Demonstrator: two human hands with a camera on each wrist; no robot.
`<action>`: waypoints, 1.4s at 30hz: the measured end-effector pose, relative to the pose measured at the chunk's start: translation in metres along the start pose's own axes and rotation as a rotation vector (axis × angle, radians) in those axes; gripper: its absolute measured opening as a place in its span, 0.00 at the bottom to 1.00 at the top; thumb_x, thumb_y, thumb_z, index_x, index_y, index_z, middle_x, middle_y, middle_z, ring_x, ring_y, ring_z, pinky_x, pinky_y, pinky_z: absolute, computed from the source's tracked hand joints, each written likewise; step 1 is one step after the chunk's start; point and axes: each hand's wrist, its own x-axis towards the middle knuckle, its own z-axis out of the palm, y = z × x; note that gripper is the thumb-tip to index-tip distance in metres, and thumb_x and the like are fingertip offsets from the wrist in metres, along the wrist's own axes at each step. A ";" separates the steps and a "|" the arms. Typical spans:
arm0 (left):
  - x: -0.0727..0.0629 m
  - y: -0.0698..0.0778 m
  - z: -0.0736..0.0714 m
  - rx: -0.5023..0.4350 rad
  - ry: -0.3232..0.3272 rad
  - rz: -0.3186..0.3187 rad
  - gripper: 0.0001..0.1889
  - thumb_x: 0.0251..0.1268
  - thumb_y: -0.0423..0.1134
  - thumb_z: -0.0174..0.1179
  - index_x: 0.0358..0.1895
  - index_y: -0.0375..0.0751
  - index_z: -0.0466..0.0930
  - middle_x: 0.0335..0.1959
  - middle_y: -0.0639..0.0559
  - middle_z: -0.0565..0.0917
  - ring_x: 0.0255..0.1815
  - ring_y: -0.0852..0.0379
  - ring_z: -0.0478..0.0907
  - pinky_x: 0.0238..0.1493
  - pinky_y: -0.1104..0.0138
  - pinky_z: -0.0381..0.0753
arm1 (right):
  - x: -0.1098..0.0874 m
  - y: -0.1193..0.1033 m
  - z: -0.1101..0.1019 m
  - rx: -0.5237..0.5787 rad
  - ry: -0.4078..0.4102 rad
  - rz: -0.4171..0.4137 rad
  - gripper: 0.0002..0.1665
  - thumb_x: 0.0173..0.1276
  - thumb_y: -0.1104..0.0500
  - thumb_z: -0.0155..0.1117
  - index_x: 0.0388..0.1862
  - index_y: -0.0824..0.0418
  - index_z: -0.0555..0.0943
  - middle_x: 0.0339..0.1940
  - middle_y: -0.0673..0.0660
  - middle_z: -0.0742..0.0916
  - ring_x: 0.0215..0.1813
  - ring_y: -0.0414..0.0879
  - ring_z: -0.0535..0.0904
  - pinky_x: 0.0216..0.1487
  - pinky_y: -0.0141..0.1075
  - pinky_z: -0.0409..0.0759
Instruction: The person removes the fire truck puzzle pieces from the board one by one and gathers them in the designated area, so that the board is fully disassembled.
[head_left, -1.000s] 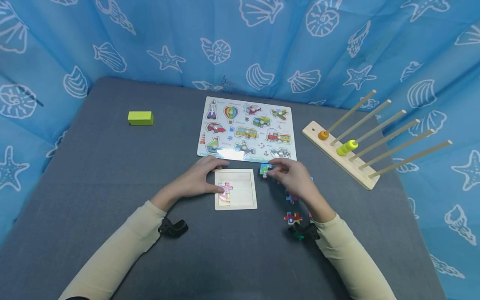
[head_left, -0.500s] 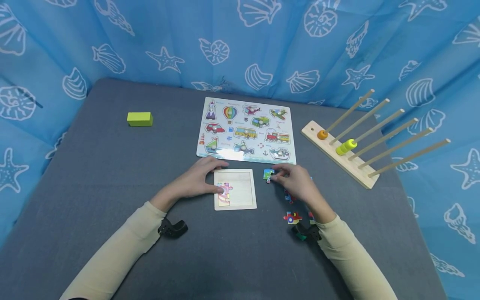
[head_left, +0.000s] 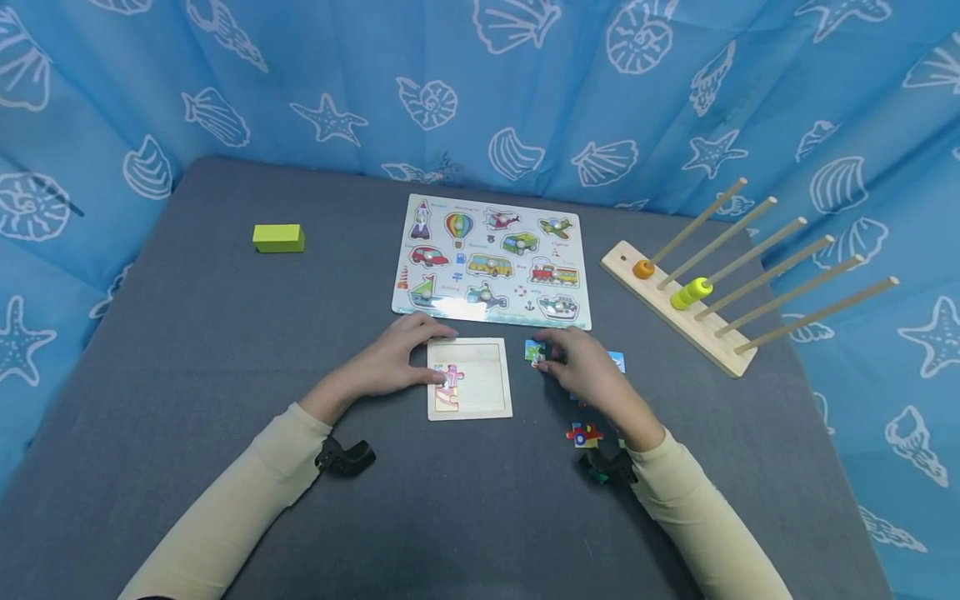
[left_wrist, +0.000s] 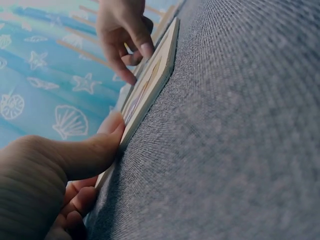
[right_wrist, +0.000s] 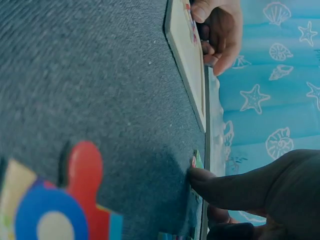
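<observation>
In the head view a square wooden puzzle tray [head_left: 483,375] lies on the table. Joined pink and yellow jigsaw pieces [head_left: 447,398] sit in its left side. My left hand [head_left: 390,354] grips the tray's left edge, the thumb over the rim and the fingers at the upper corner. To the right of the tray, my right hand [head_left: 585,362] pinches a blue and green jigsaw piece [head_left: 534,351] between thumb and fingers. The right wrist view shows the thumb [right_wrist: 205,182] against this piece, close over the cloth. Part of the piece is hidden behind the fingertips.
Loose jigsaw pieces, among them a red and blue one [head_left: 583,435], lie under and beside my right forearm. A vehicle peg puzzle board [head_left: 491,260] lies behind the tray. A wooden peg rack [head_left: 678,308] stands at right, a lime block [head_left: 278,238] at back left.
My right hand first draws the blue and green piece slightly right and nearer, then shifts it a little left, its fingers changing position around it. The left hand stays on the tray.
</observation>
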 end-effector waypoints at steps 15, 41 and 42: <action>0.001 -0.003 0.000 -0.009 0.035 0.013 0.26 0.55 0.47 0.70 0.59 0.52 0.77 0.55 0.55 0.73 0.58 0.56 0.67 0.61 0.55 0.67 | 0.002 0.002 0.000 -0.027 0.007 0.015 0.17 0.64 0.64 0.66 0.53 0.61 0.81 0.30 0.55 0.78 0.29 0.46 0.70 0.31 0.38 0.67; 0.000 -0.005 -0.002 0.033 -0.028 0.026 0.36 0.49 0.57 0.71 0.64 0.56 0.72 0.59 0.55 0.71 0.62 0.55 0.65 0.64 0.51 0.64 | 0.004 -0.075 0.044 0.055 -0.123 -0.249 0.27 0.60 0.49 0.71 0.56 0.56 0.77 0.44 0.53 0.80 0.40 0.43 0.77 0.41 0.38 0.77; 0.000 -0.004 -0.003 0.036 -0.033 0.022 0.37 0.48 0.58 0.71 0.64 0.56 0.71 0.59 0.55 0.70 0.62 0.54 0.65 0.64 0.50 0.62 | 0.004 -0.076 0.044 0.058 -0.128 -0.245 0.27 0.59 0.50 0.72 0.55 0.56 0.77 0.44 0.53 0.80 0.41 0.43 0.78 0.42 0.39 0.77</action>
